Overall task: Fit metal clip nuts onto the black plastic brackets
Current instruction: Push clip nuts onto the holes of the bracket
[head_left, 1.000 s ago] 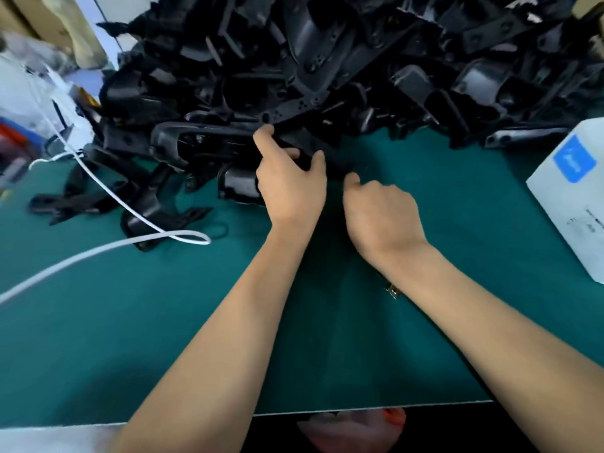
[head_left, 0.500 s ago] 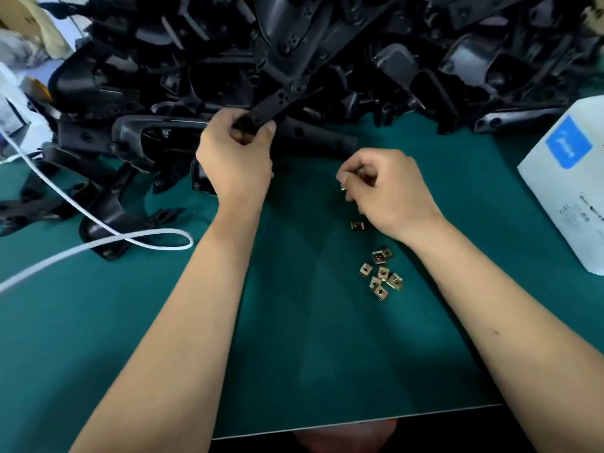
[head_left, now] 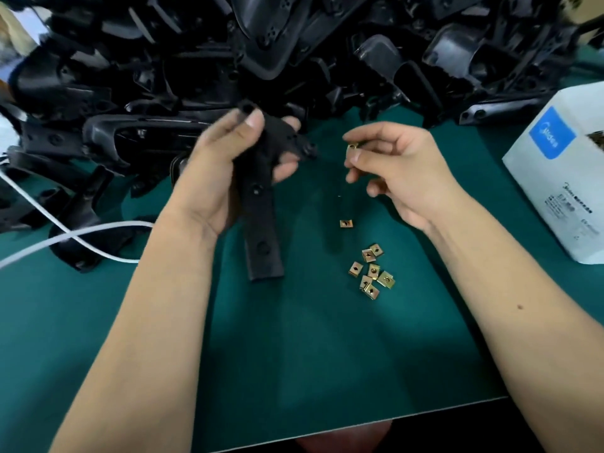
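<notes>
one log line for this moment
left hand: holds bracket | right hand: pinches clip nut | spare nuts on mat

Dim, cool light overall; green tabletop [head_left: 310, 354] darker in broad band down centre between arms, brighter at 8 and 4 o'clock. Soft shadows under arms. Black pile [head_left: 294, 53] at 12 o'clock swallows detail, only faint sheen on curved edges. White box [head_left: 555, 178] at 3 o'clock brightest, slightly washed. Left hand [head_left: 225, 168] motion-blurred; right hand [head_left: 402, 171] sharper. Clip nuts [head_left: 371, 271] crisp, small glints. Wide-angle bend: tabletop edge slants at 6 o'clock, corners stretched and soft.
</notes>
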